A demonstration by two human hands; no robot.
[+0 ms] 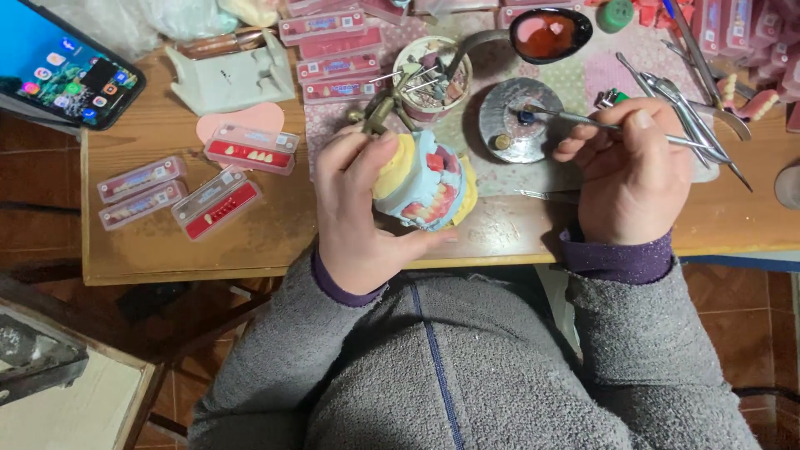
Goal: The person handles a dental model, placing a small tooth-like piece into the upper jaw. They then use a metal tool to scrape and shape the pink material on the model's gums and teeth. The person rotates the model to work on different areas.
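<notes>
While left hand (354, 212) grips dental model (425, 183), right hand (629, 171) pinches metal tool (583, 123) over cluttered wooden table (150, 250); tile floor (50, 225).

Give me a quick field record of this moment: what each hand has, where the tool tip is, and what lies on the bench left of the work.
left hand: grips a blue dental model with pink wax and teeth, held above the bench edge
right hand: holds a thin metal instrument
tool tip: over a round metal dish
bench left: clear tooth-set strips, pink heart-shaped piece
top left: phone, screen lit
</notes>
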